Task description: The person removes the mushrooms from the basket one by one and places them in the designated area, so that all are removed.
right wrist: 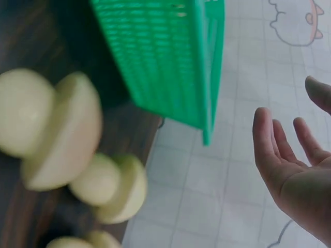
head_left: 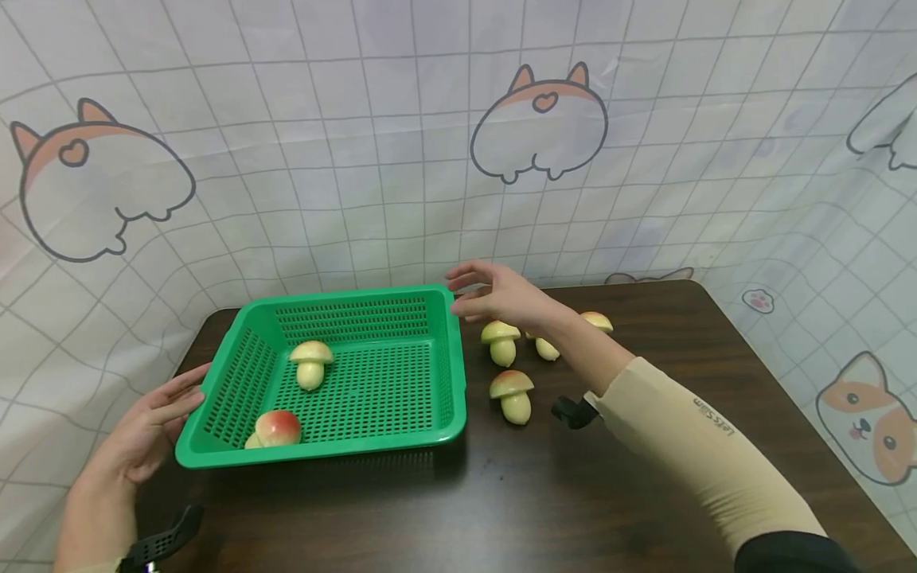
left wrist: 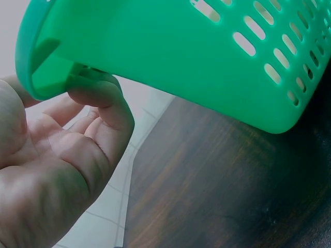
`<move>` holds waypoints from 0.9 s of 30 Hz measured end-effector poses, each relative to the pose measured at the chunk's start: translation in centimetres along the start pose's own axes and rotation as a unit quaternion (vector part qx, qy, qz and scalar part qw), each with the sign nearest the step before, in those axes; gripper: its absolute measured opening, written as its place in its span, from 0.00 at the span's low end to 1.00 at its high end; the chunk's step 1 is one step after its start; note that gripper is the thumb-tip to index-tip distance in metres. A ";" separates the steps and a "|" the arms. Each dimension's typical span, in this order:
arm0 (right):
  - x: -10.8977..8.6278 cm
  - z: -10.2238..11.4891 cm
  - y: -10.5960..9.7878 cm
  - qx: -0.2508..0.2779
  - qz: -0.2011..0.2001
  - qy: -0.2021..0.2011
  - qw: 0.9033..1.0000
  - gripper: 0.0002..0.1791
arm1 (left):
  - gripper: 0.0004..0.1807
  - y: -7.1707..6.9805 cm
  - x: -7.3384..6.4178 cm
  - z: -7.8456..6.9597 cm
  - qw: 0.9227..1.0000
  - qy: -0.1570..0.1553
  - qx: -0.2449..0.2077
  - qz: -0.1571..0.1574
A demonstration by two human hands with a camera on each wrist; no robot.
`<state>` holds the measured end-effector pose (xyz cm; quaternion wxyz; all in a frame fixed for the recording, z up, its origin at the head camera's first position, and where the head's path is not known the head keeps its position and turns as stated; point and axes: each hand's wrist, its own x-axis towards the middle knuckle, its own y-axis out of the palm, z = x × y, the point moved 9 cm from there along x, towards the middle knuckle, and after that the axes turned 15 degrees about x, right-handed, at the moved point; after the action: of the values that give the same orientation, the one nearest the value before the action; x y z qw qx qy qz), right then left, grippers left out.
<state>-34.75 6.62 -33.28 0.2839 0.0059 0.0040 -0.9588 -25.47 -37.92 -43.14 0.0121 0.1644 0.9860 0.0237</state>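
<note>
A green plastic basket with slotted walls is at the left part of the table. My left hand grips its left rim, with the fingers curled up under the edge in the left wrist view. Two toy mushrooms lie inside: a pale yellow mushroom toward the back and a red-capped mushroom in the front left corner. Beside the back right corner, my right hand holds nothing, its fingers spread and loosely bent. The right wrist view shows that hand apart from the basket wall.
Several more toy mushrooms lie right of the basket, among them a near mushroom and one behind it; the right forearm partly covers others. A dark wooden table meets a grid-patterned cloth at the back and sides.
</note>
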 end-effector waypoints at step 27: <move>9.7 -1.5 7.6 -0.007 -0.013 0.023 1.000 0.21 | 0.27 0.3 0.0 0.0 1.000 0.006 -0.024 0.009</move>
<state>-38.68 -5.04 -34.93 0.2715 0.0261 0.0176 -0.9619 -25.37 -37.68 -43.16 0.0103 0.1724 0.9838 0.0488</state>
